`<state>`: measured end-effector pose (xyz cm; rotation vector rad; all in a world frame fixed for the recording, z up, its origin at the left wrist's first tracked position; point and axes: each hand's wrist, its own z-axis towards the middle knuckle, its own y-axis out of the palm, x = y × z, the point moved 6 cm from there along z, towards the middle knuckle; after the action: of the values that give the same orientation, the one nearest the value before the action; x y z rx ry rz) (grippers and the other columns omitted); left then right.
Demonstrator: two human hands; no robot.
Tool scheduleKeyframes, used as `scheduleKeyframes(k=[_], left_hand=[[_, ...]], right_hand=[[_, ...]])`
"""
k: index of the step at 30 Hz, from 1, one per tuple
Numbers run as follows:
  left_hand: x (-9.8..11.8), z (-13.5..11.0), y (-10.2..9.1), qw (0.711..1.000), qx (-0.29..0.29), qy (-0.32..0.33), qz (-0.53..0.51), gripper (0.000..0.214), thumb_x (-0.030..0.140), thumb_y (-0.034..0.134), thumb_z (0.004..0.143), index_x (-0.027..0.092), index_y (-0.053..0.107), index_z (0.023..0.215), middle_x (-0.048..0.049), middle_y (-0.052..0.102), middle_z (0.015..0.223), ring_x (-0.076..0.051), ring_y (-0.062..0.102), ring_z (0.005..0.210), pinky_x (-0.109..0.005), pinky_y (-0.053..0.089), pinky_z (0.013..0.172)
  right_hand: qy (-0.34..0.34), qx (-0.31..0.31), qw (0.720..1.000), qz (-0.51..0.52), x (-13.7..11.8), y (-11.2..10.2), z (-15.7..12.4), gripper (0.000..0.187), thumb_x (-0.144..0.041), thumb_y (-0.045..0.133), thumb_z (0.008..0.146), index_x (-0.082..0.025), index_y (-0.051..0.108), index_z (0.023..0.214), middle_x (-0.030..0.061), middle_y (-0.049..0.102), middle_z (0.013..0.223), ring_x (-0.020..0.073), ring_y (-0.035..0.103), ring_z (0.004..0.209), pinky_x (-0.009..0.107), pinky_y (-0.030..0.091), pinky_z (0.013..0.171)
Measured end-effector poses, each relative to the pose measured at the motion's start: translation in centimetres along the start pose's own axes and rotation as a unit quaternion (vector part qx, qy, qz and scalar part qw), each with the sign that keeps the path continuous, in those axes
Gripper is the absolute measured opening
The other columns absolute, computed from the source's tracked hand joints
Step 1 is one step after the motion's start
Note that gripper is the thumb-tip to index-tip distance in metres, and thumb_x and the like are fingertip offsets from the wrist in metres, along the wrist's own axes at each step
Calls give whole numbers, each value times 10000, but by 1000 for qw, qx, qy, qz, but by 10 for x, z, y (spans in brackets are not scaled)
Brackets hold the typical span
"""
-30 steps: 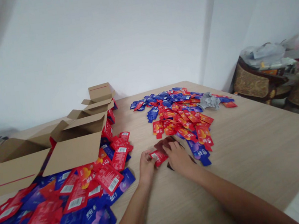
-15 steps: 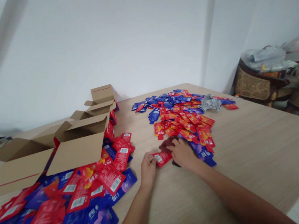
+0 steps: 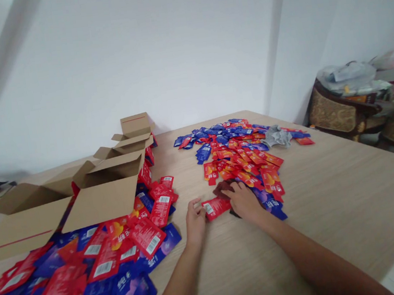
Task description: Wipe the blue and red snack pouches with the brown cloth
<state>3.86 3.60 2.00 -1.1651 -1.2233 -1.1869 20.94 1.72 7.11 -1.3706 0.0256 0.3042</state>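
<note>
A small red packet (image 3: 216,208) with a white barcode label lies on the table between my hands. My left hand (image 3: 195,222) has its fingers curled in at the packet's left edge, fingertips touching it. My right hand (image 3: 244,200) is closed on a crumpled dark brown cloth (image 3: 222,189) at the packet's upper right. A dark flat item, partly hidden, sits under the right hand. Just beyond, a spread pile of red-orange packets (image 3: 244,160) and blue packets (image 3: 203,153) covers the table.
Open cardboard boxes (image 3: 99,204) stand in a row at the left. In front of them lies a heap of red and blue packets (image 3: 103,264). Crumpled grey material (image 3: 277,137) rests on the far pile. Beyond the right table edge, a patterned chair (image 3: 333,108) holds plastic bags.
The brown cloth and my right hand have shifted slightly to the right. My left hand stays at the red packet's edge, and the packet lies almost where it was.
</note>
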Motion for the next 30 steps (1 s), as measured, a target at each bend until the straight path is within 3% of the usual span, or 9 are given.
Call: scheduleKeyframes(k=[2, 6, 8, 12, 16, 19, 22, 26, 30], left_hand=[[-1, 2, -4, 999, 23, -11, -19, 345, 228, 602, 660, 165, 497, 982, 30, 628, 601, -120, 562, 479, -208, 406, 472], [2, 6, -9, 999, 38, 8, -26, 244, 243, 639, 635, 155, 580, 855, -37, 689, 767, -169, 640, 677, -257, 483, 596], [1, 7, -10, 999, 34, -2, -37, 205, 204, 630, 638, 149, 601, 833, -47, 697, 799, -175, 646, 711, -263, 497, 620], [-9, 9, -8, 994, 35, -68, -84, 237, 118, 610, 640, 127, 580, 875, -33, 678, 692, -139, 617, 528, -233, 477, 481], [-10, 10, -13, 990, 60, -84, -95, 215, 84, 593, 662, 114, 572, 874, -33, 662, 674, -127, 607, 506, -216, 469, 445], [-8, 9, -14, 988, 40, -98, -114, 225, 110, 605, 670, 111, 572, 893, -33, 655, 675, -135, 602, 498, -234, 476, 428], [2, 9, -21, 985, 63, -54, -152, 236, 148, 637, 665, 110, 585, 891, -5, 628, 639, -114, 571, 475, -211, 456, 405], [19, 13, -43, 955, 144, 24, -257, 157, 159, 656, 673, 126, 595, 814, 1, 636, 706, -105, 614, 602, -228, 526, 573], [23, 18, -71, 908, 241, 26, -343, 100, 43, 600, 705, 131, 563, 674, 17, 627, 692, -82, 630, 664, -262, 538, 765]], right_hand=[[-5, 17, 1000, 15, -1, -4, -5, 462, -142, 441, 806, -265, 520, 1243, 93, 488, 1140, 235, 403, 1053, 360, 321, 923], [-113, 28, 991, 67, -51, -6, -26, 526, -152, 480, 777, -249, 444, 1292, 75, 451, 1207, 218, 373, 1114, 341, 300, 964], [-128, 11, 990, 66, -64, -2, -28, 497, -172, 492, 775, -226, 455, 1268, 83, 451, 1198, 225, 372, 1118, 348, 311, 955], [-42, -21, 999, 28, -31, 5, -13, 352, -143, 453, 795, -222, 549, 1124, 92, 484, 1128, 228, 405, 1074, 341, 348, 894], [8, 1, 1000, 5, 8, 4, -4, 325, -148, 456, 798, -221, 571, 1093, 96, 503, 1087, 233, 413, 1046, 339, 349, 883], [6, 25, 1000, 5, 13, 5, -5, 311, -170, 454, 805, -210, 571, 1090, 96, 508, 1069, 231, 413, 1038, 331, 357, 876], [-2, 39, 999, 10, 9, 5, -8, 322, -167, 458, 797, -205, 570, 1097, 91, 509, 1070, 224, 419, 1028, 325, 360, 879], [-4, 35, 999, 16, 9, 6, -8, 342, -165, 471, 781, -215, 578, 1102, 88, 507, 1092, 227, 417, 1042, 324, 363, 878], [-6, 31, 999, 17, 9, 5, -8, 372, -161, 469, 773, -229, 574, 1123, 84, 509, 1103, 227, 419, 1044, 325, 364, 876]])
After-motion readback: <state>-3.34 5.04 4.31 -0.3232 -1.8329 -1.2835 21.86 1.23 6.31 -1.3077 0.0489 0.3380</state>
